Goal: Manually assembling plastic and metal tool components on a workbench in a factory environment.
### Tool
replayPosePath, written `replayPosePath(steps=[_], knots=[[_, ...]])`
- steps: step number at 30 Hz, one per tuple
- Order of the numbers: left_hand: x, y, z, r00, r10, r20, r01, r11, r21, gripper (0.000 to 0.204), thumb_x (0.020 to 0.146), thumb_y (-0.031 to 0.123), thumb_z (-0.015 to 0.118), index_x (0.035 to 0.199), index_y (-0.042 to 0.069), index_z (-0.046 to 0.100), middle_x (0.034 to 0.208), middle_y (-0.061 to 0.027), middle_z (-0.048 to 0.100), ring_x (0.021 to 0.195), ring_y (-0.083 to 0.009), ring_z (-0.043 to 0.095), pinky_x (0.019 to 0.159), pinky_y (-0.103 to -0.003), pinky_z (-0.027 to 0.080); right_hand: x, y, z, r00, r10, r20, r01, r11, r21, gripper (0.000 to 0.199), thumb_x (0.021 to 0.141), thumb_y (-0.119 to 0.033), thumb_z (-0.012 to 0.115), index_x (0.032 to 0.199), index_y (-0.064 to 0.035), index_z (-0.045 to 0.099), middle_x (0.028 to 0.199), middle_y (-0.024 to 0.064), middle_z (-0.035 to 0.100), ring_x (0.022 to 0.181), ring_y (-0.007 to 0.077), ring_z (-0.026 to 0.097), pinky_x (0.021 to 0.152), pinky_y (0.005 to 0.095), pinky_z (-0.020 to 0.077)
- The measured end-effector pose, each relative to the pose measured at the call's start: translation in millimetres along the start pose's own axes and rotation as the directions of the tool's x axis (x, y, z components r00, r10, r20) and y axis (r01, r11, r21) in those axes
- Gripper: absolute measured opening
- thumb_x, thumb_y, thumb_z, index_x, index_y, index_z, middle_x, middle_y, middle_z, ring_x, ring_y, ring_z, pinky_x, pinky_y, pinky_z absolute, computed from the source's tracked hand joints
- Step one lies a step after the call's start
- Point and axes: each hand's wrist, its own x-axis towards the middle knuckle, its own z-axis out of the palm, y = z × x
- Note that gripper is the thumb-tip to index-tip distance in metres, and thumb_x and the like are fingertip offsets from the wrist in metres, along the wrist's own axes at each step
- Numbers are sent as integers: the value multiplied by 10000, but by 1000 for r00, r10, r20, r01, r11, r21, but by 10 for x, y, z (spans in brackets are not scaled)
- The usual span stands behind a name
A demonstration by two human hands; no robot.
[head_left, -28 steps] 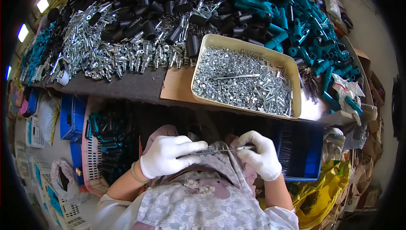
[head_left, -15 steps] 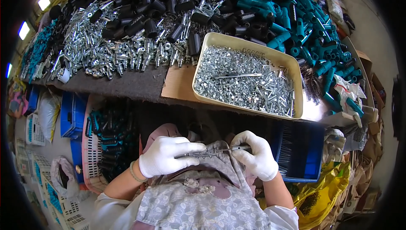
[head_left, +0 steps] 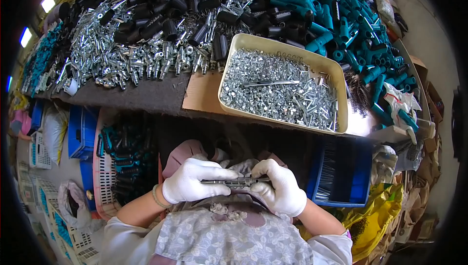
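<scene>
Both hands wear white gloves and meet above my lap. Closed fingers of my left hand [head_left: 197, 179] grip a metal shaft with a coil spring [head_left: 238, 182] around it, held roughly level. My right hand [head_left: 280, 188] pinches a short metal sleeve [head_left: 261, 180] at the shaft's right end, up against the spring. Fingers partly hide both ends of this assembly. In front of the hands, a cream tray [head_left: 287, 124] on the bench holds many small metal pieces, with tweezers [head_left: 271, 84] lying on top.
Piled on the bench [head_left: 131, 97] are silvery metal fittings [head_left: 97, 46], black sleeves [head_left: 165, 2] and teal handles [head_left: 326, 16]. Below it, a pink basket [head_left: 103, 182] stands left and a blue bin [head_left: 361, 187] with thin rods right. A yellow bag [head_left: 370, 221] lies lower right.
My right hand has moved left, bringing the sleeve along the shaft against the spring. The bare stretch of rod between them no longer shows. My left hand stays nearly in place.
</scene>
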Motion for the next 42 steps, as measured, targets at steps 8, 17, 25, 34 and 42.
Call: replayPosePath(steps=[8,17,25,34,42], knots=[[39,125,46,991,-69,-113,73,997,26,358,768,60,818,1098,-30,713,898,-157,711,762,-268,702,689,-330,538,-29,135,-10,980,72,-188,7,922,388,481,988,-425,594,1178,12,525,1054,124,588,940,212,592,845,337,494],[94,91,114,974,17,-225,37,972,234,355,781,117,800,1108,12,710,814,-121,688,699,-262,683,616,-328,529,-188,253,145,977,44,-211,-2,981,193,378,948,-203,623,1226,50,589,1194,208,600,1046,318,624,924,378,497],[81,129,136,970,-144,-198,169,978,118,362,790,108,805,1119,-9,708,933,-144,729,819,-247,721,725,-311,555,-210,373,90,990,27,-138,-4,986,168,397,929,-185,632,1233,64,581,1189,201,585,1026,297,617,896,361,500],[253,222,171,969,-175,-173,203,967,156,340,783,90,808,1091,-10,704,890,-161,713,755,-260,702,677,-320,537,-128,307,-228,998,18,-54,-11,992,123,320,928,-133,631,1214,10,628,1080,159,648,960,282,654,840,344,523],[217,189,229,956,-182,-229,222,961,164,369,727,65,818,1072,-16,714,901,-178,720,787,-276,719,698,-322,542,-143,467,-1506,574,-76,-815,-63,989,-136,204,905,53,552,1031,11,707,856,66,684,745,142,619,703,276,500]])
